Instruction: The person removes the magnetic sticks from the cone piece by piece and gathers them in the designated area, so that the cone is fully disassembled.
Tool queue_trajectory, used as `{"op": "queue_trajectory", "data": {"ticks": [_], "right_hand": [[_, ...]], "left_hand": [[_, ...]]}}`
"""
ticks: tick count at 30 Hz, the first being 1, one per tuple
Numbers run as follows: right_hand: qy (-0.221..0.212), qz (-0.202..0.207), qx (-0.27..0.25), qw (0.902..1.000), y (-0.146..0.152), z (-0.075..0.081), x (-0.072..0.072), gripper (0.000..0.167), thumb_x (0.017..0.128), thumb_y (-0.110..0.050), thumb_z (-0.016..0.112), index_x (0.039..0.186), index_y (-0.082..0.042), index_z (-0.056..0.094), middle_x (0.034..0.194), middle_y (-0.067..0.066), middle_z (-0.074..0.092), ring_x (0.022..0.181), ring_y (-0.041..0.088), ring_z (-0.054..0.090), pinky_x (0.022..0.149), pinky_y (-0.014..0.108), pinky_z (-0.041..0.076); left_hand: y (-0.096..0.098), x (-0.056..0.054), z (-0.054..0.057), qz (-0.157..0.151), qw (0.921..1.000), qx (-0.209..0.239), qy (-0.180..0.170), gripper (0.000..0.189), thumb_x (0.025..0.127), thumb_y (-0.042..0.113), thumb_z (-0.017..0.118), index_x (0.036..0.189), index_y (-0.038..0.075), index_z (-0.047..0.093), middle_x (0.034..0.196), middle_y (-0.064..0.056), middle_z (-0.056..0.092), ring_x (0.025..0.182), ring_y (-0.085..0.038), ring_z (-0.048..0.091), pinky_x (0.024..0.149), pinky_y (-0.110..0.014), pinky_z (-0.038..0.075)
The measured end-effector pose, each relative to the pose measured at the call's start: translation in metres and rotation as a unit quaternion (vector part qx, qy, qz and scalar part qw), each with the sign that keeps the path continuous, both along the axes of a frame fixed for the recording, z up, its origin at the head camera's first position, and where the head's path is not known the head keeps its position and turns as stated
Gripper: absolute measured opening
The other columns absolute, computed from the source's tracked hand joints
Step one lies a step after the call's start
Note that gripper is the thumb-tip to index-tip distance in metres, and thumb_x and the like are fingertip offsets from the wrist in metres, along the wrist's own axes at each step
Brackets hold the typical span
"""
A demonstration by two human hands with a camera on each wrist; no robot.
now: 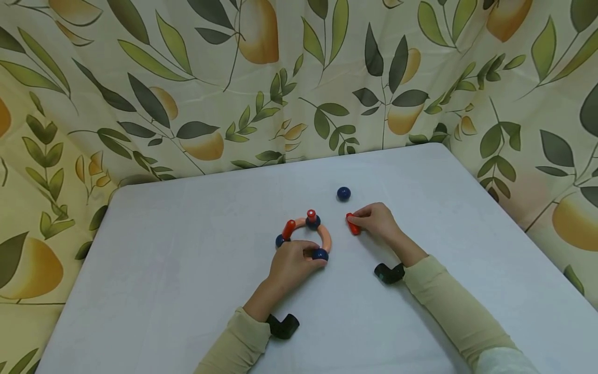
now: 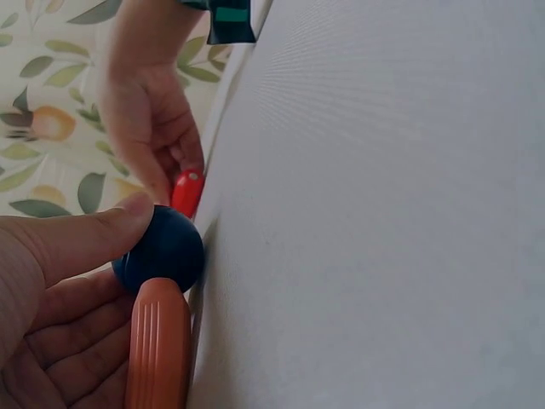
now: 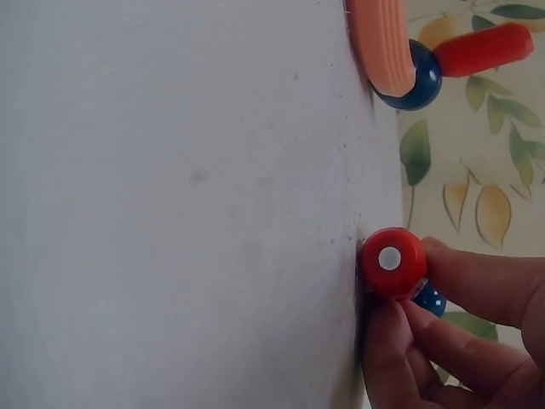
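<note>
My left hand holds a dark blue ball at the near right of a ring made of orange curved rods and blue balls. In the left wrist view, the thumb presses on this ball, which joins a ribbed orange rod. Two red rods stand up from the ring's other visible balls. To the right of the ring, my right hand pinches a loose red rod between thumb and fingers, low over the table. Its white-dotted end faces the right wrist camera.
A loose blue ball lies beyond the right hand. The white-covered table ends at a back edge against a leaf-and-fruit patterned curtain. Black wrist devices sit at both cuffs.
</note>
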State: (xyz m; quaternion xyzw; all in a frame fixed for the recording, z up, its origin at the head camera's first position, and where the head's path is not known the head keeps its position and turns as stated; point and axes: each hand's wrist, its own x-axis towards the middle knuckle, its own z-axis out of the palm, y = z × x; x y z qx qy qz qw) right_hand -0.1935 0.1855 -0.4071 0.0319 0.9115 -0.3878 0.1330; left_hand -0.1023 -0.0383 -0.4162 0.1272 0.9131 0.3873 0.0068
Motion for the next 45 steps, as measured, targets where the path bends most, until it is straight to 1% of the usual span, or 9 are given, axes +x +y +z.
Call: {"op": "queue_trajectory", "data": {"ticks": [6,15,19,24,27,30,33,38,45], "right_hand": [[0.013,0.000,0.021,0.9997,-0.002,0.001,0.000,0.032,0.084,-0.025,0.068,0.096,0.004,0.069,0.088,0.012,0.064,0.078,0.022,0.050,0.060,0.025,0.042],[0.022,0.007,0.023,0.9995,-0.003,0.003,-0.005,0.031,0.086,-0.025,0.065,0.094,0.005,0.069,0.077,0.007,0.063,0.069,0.018,0.049,0.055,0.025,0.040],[0.026,0.010,0.025,0.9993,-0.003,0.006,-0.005,0.033,0.087,-0.026,0.064,0.097,0.006,0.068,0.084,0.010,0.064,0.073,0.020,0.050,0.058,0.026,0.041],[0.033,-0.009,0.009,0.9994,-0.006,0.011,-0.003,0.036,0.089,-0.025,0.061,0.107,0.006,0.063,0.101,0.018,0.062,0.088,0.027,0.053,0.072,0.034,0.047],[0.038,-0.019,-0.005,0.9991,-0.009,0.013,-0.001,0.037,0.089,-0.024,0.060,0.111,0.005,0.061,0.106,0.019,0.061,0.094,0.028,0.054,0.078,0.037,0.048],[0.049,-0.019,-0.014,0.9985,-0.014,0.014,0.003,0.036,0.089,-0.023,0.062,0.112,0.004,0.061,0.104,0.018,0.062,0.093,0.027,0.057,0.078,0.036,0.049],[0.067,-0.003,-0.025,0.9974,-0.023,0.016,0.011,0.035,0.088,-0.021,0.063,0.110,0.005,0.062,0.101,0.018,0.063,0.089,0.026,0.059,0.075,0.035,0.050],[0.093,0.040,-0.047,0.9937,-0.045,0.020,0.025,0.031,0.086,-0.016,0.066,0.107,0.007,0.064,0.097,0.016,0.066,0.087,0.026,0.061,0.076,0.036,0.050],[0.077,0.075,-0.090,0.9902,-0.072,0.025,0.040,0.027,0.084,-0.015,0.069,0.103,0.004,0.066,0.091,0.010,0.067,0.082,0.020,0.061,0.072,0.031,0.051]], "left_hand": [[-0.001,-0.001,0.000,-0.004,1.0000,0.002,0.005,0.035,0.073,0.029,0.078,0.100,0.008,0.071,0.086,0.003,0.068,0.071,-0.005,0.057,0.061,-0.018,0.044],[-0.001,-0.003,0.001,-0.008,0.9999,-0.004,0.011,0.035,0.073,0.030,0.078,0.100,0.008,0.071,0.087,0.003,0.068,0.071,-0.004,0.056,0.062,-0.018,0.044],[-0.002,-0.004,0.001,-0.015,0.9998,-0.013,0.010,0.036,0.073,0.032,0.078,0.101,0.010,0.071,0.089,0.003,0.068,0.075,-0.005,0.056,0.064,-0.019,0.044],[-0.007,-0.006,0.004,-0.029,0.9995,-0.015,-0.005,0.041,0.074,0.035,0.076,0.106,0.011,0.070,0.094,0.004,0.068,0.084,-0.007,0.059,0.069,-0.021,0.047],[-0.013,-0.008,0.012,-0.040,0.9991,-0.001,-0.008,0.042,0.075,0.032,0.076,0.110,0.010,0.069,0.101,0.003,0.068,0.093,-0.011,0.060,0.075,-0.024,0.048],[-0.023,-0.009,0.020,-0.051,0.9984,0.023,-0.004,0.040,0.076,0.029,0.075,0.111,0.010,0.068,0.104,0.002,0.067,0.095,-0.015,0.061,0.073,-0.026,0.049],[-0.034,-0.011,0.026,-0.060,0.9967,0.054,-0.002,0.039,0.077,0.027,0.075,0.111,0.009,0.068,0.106,0.005,0.066,0.097,-0.014,0.060,0.077,-0.028,0.049],[-0.051,-0.014,0.029,-0.067,0.9940,0.087,0.001,0.036,0.076,0.025,0.076,0.108,0.010,0.069,0.104,0.008,0.066,0.101,-0.010,0.058,0.086,-0.029,0.046],[-0.073,-0.018,0.028,-0.061,0.9877,0.144,0.004,0.029,0.076,0.021,0.076,0.103,0.010,0.071,0.100,0.002,0.068,0.096,-0.010,0.060,0.085,-0.036,0.048]]}}
